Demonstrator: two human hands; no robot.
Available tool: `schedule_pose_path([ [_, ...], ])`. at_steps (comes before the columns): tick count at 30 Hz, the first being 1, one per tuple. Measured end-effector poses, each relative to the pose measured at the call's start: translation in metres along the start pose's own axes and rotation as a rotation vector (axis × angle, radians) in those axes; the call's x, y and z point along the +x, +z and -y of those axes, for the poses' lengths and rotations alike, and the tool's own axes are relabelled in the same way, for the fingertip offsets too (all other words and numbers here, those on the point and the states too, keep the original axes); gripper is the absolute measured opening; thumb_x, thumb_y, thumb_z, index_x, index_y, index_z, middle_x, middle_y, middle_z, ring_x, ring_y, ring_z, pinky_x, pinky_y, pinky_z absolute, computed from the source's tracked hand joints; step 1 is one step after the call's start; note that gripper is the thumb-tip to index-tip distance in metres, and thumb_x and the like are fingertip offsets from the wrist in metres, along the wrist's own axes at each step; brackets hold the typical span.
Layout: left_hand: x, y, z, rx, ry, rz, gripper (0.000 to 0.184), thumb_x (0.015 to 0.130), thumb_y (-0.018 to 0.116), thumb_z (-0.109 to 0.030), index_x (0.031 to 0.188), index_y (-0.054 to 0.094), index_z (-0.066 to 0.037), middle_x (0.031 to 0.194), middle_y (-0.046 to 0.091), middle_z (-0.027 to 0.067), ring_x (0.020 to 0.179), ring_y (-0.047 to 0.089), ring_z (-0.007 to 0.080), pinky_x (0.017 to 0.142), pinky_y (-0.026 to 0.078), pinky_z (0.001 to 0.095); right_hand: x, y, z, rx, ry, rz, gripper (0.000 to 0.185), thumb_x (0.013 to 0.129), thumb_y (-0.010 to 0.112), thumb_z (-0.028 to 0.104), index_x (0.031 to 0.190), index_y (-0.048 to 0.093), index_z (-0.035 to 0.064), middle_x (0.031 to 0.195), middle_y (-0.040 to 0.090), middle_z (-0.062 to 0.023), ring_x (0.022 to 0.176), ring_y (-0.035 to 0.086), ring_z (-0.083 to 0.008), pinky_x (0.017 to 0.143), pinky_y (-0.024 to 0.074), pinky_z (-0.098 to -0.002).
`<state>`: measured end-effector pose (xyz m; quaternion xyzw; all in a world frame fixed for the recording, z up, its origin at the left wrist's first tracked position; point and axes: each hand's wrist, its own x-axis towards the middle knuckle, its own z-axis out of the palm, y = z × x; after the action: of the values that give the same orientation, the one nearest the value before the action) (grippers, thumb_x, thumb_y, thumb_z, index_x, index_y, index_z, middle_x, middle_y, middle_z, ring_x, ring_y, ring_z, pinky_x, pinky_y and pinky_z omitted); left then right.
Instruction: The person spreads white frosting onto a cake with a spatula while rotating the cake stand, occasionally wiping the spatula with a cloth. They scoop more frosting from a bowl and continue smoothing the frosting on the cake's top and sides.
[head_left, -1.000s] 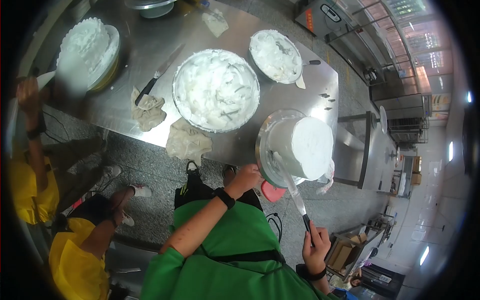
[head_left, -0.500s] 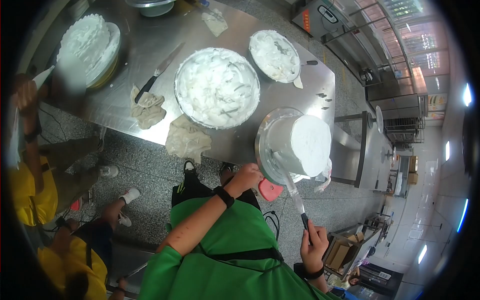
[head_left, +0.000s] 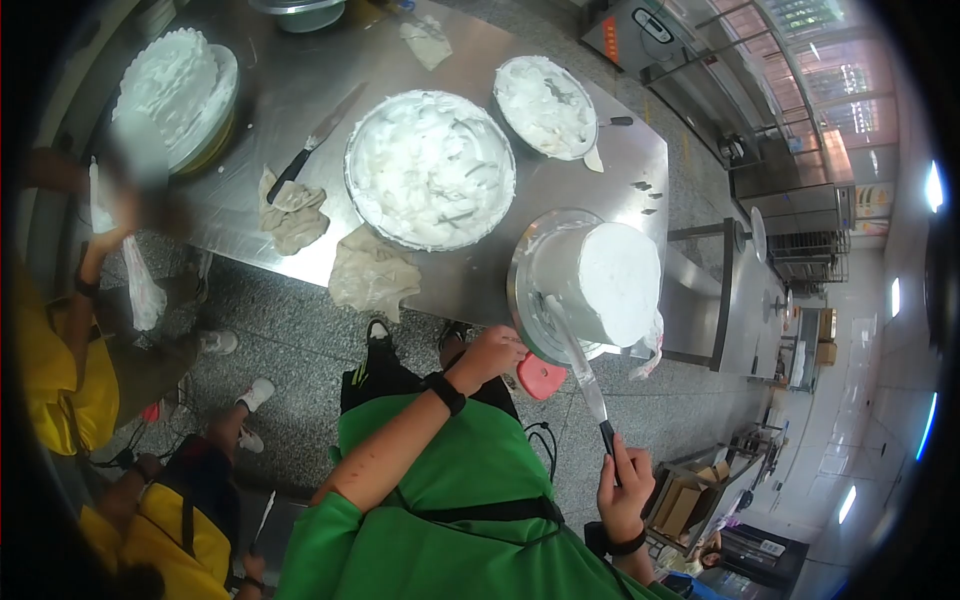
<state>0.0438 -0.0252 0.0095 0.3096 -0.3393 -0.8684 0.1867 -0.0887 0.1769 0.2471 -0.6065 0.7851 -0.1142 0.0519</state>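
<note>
A tall white cream-covered cake (head_left: 620, 284) stands on a round metal turntable (head_left: 524, 262) at the table's right front corner. My left hand (head_left: 489, 358) is at the turntable's near edge, fingers bent together against the rim. In my right hand (head_left: 625, 492) is the black handle of a spatula (head_left: 590, 390). Its cream-smeared blade reaches up to the base of the cake, at the side nearest me. Behind and left of the cake are a large bowl of white cream (head_left: 430, 170) and a smaller bowl of cream (head_left: 545, 107).
A second spatula (head_left: 292, 173) rests on a crumpled cloth (head_left: 294, 222), beside another cloth (head_left: 373, 274). At the far left, a co-worker's hand (head_left: 122, 215) holds a piping bag (head_left: 145, 285) near a piped cake (head_left: 170, 85). A red stool (head_left: 541, 378) stands below the turntable.
The co-worker's hand and piping bag have moved down and right, away from the piped cake. My hands have barely moved, still at the turntable rim and on the spatula.
</note>
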Motion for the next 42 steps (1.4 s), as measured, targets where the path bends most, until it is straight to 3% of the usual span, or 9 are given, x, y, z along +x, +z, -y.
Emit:
schedule_pose_path([
  [9, 0.003, 0.002, -0.001, -0.13, -0.09, -0.034, 0.032, 0.096, 0.047, -0.002, 0.125, 0.052, 0.011, 0.121, 0.067, 0.0261, 0.11, 0.069, 0.0311, 0.093, 0.057, 0.036, -0.003, -0.003, 0.003, 0.017, 0.021, 0.021, 0.037, 0.086, 0.065, -0.005, 0.122, 0.069, -0.0008, 0.083, 0.058, -0.0124, 0.068, 0.058, -0.0229, 0.06, 0.0455, -0.0327],
  [14, 0.012, -0.018, 0.041, -0.313, 0.122, 0.123, 0.035, 0.098, 0.057, -0.012, 0.127, 0.053, 0.006, 0.119, 0.069, 0.021, 0.109, 0.069, 0.0272, 0.092, 0.057, 0.0356, 0.002, -0.001, -0.002, 0.088, -0.093, -0.039, 0.035, 0.088, 0.066, -0.002, 0.123, 0.068, -0.0007, 0.086, 0.065, -0.0112, 0.061, 0.059, -0.0186, 0.052, 0.0443, -0.0294],
  [16, -0.004, -0.012, 0.015, -0.198, 0.02, 0.025, 0.035, 0.098, 0.056, -0.012, 0.127, 0.054, 0.006, 0.119, 0.069, 0.0202, 0.108, 0.069, 0.0266, 0.093, 0.056, 0.0355, 0.006, -0.013, 0.01, 0.195, 0.087, 0.026, 0.028, 0.091, 0.062, 0.002, 0.117, 0.07, -0.0027, 0.073, 0.058, -0.0114, 0.064, 0.056, -0.0186, 0.06, 0.0425, -0.0297],
  [22, -0.02, -0.022, -0.012, -0.097, -0.16, -0.175, 0.035, 0.094, 0.046, -0.008, 0.123, 0.058, 0.008, 0.115, 0.07, 0.0187, 0.103, 0.069, 0.0239, 0.088, 0.055, 0.0325, 0.053, -0.035, 0.031, 0.469, 0.095, 0.082, 0.029, 0.097, 0.058, 0.005, 0.123, 0.066, -0.0047, 0.074, 0.067, -0.0082, 0.052, 0.049, -0.0072, 0.049, 0.0373, -0.0235],
  [24, -0.031, -0.029, -0.023, -0.081, -0.152, -0.188, 0.034, 0.094, 0.045, -0.007, 0.122, 0.059, 0.007, 0.115, 0.069, 0.019, 0.104, 0.069, 0.0245, 0.091, 0.054, 0.0333, 0.084, -0.049, 0.046, 0.804, 0.408, 0.333, 0.032, 0.093, 0.061, -0.003, 0.124, 0.066, -0.0023, 0.086, 0.069, -0.008, 0.055, 0.055, -0.0098, 0.049, 0.0426, -0.0247],
  [28, -0.058, -0.041, -0.044, -0.09, -0.129, -0.219, 0.033, 0.094, 0.045, -0.004, 0.122, 0.059, 0.007, 0.118, 0.069, 0.0192, 0.109, 0.068, 0.0267, 0.095, 0.054, 0.0352, 0.139, -0.054, 0.082, 0.887, 0.25, 0.35, 0.03, 0.096, 0.057, -0.001, 0.125, 0.064, -0.0028, 0.076, 0.069, -0.0037, 0.056, 0.055, -0.0048, 0.05, 0.043, -0.0212],
  [32, -0.083, -0.055, -0.055, -0.135, -0.064, -0.244, 0.04, 0.089, 0.04, 0.004, 0.125, 0.056, 0.011, 0.124, 0.065, 0.0233, 0.119, 0.064, 0.0305, 0.103, 0.052, 0.0381, 0.184, -0.027, 0.102, 0.611, -0.16, 0.105, 0.029, 0.093, 0.06, 0.002, 0.121, 0.064, -0.0021, 0.075, 0.069, -0.0155, 0.057, 0.066, -0.0258, 0.057, 0.0506, -0.0349],
  [35, -0.097, -0.059, -0.06, -0.145, -0.068, -0.314, 0.049, 0.08, 0.037, 0.01, 0.125, 0.056, 0.011, 0.127, 0.064, 0.0246, 0.121, 0.063, 0.0329, 0.105, 0.051, 0.0402, 0.218, -0.009, 0.123, 0.518, -0.126, 0.169, 0.018, 0.092, 0.06, 0.007, 0.107, 0.067, -0.0019, 0.074, 0.065, -0.023, 0.065, 0.066, -0.0409, 0.061, 0.051, -0.0445],
  [42, -0.129, -0.089, -0.056, -0.27, -0.035, -0.387, 0.057, 0.073, 0.037, 0.012, 0.127, 0.055, 0.013, 0.129, 0.062, 0.0275, 0.121, 0.063, 0.0358, 0.106, 0.052, 0.0417, 0.254, 0.059, 0.146, 0.3, -0.304, 0.108, 0.015, 0.09, 0.058, 0.011, 0.082, 0.065, -0.0008, 0.073, 0.064, -0.0244, 0.071, 0.065, -0.0449, 0.065, 0.0501, -0.0543],
])
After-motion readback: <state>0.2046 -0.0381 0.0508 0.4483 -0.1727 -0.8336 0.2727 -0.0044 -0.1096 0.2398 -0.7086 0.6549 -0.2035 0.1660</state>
